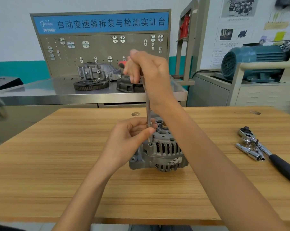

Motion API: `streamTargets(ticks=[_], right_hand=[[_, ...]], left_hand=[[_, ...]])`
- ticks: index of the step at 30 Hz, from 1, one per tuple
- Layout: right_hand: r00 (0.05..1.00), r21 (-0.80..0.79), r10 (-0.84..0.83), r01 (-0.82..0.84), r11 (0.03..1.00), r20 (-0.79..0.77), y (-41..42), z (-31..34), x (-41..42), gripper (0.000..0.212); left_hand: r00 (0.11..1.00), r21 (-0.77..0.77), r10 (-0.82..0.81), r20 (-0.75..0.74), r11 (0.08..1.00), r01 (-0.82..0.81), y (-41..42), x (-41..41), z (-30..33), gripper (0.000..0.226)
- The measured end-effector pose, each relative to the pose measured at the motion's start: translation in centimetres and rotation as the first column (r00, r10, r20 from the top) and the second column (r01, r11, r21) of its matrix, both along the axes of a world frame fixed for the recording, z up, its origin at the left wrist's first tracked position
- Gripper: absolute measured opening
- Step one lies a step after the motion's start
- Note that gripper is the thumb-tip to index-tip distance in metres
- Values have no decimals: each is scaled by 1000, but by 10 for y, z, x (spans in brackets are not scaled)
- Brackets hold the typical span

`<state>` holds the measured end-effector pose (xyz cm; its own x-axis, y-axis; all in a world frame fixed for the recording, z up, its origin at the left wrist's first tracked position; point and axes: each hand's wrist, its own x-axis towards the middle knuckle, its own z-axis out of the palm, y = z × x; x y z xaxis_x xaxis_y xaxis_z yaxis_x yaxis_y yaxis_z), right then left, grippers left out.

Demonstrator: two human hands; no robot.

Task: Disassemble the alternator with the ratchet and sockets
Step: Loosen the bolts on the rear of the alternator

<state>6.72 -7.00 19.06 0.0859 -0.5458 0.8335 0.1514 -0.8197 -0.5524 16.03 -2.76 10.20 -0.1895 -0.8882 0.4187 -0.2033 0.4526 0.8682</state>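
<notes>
A grey alternator (162, 152) stands on the wooden table (57, 164), near its middle. A long driver with a red handle (122, 63) and a thin steel shaft (148, 112) stands upright, its tip down on a bolt at the alternator's upper left rim. My right hand (149, 72) grips the handle at the top. My left hand (132, 139) pinches the lower shaft at the socket, between thumb and fingers. On the table at the right lie a ratchet (274, 157) with a black grip and loose chrome sockets (252, 151).
Behind the table stands a steel bench (32, 92) with a toothed gear ring (91, 84), grey castings and a pegboard panel (101, 52). A teal electric motor (252, 62) sits on a cabinet at the back right. The table's front edge runs close to my body.
</notes>
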Motion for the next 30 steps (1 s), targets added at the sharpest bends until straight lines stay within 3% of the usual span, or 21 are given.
streamTargets(ticks=[2, 5, 7, 8, 9, 11, 16, 19, 22, 24, 25, 26, 28, 29, 30], right_hand=[[999, 15, 15, -16, 1000, 29, 0, 0, 1, 50], [947, -88, -319, 322, 943, 42, 1, -4, 3, 50], [732, -254, -680, 665, 702, 37, 2, -8, 3, 44], [606, -309, -793, 766, 564, 57, 3, -10, 4, 41], [545, -331, -834, 805, 492, 85, 5, -11, 4, 40], [591, -342, -798, 779, 525, 121, 7, -11, 6, 41], [861, -177, -508, 499, 848, -4, 7, -3, 9, 48], [930, -50, -364, 362, 931, -44, 5, 0, 5, 50], [990, 88, -139, 140, 986, -16, 2, 4, -1, 53], [986, 82, -164, 163, 983, 11, 0, 4, 0, 52], [952, 18, -306, 306, 952, -15, 0, 2, 1, 51], [864, -83, -501, 496, 864, -55, 0, -1, 2, 48], [567, -249, -820, 785, 567, -79, 1, -5, 6, 42], [520, -260, -852, 817, 515, -55, 3, -6, 6, 41], [556, -252, -830, 799, 547, -38, 3, -5, 5, 42]], left_hand=[[999, 15, 31, -22, 999, -30, -2, -1, 0, 18], [993, 45, 104, -51, 994, -101, -5, -3, -1, 21], [989, 38, 140, -57, 990, -138, -6, -5, -2, 17], [986, 27, 156, -54, 988, -154, -7, -6, -2, 16], [985, 15, 166, -48, 986, -165, -7, -6, -3, 17], [990, -13, 141, -24, 990, -141, -6, -4, -2, 17], [999, 12, -32, 28, 999, 32, -3, -1, 1, 15], [995, 82, -101, -9, 992, 101, -4, 3, 3, 19], [998, 85, -45, -35, 995, 48, -6, 0, 2, 16], [999, 73, 31, -45, 997, -27, -7, -3, 0, 13], [997, 74, 53, -58, 996, -49, -8, -4, -1, 11], [996, 74, 63, -70, 996, -58, -8, -5, -2, 8], [996, 59, 59, -66, 997, -55, -8, -5, -2, 4], [997, 48, 56, -51, 997, -54, -7, -5, -2, 4], [998, 38, 55, -39, 998, -54, -7, -5, -2, 4]])
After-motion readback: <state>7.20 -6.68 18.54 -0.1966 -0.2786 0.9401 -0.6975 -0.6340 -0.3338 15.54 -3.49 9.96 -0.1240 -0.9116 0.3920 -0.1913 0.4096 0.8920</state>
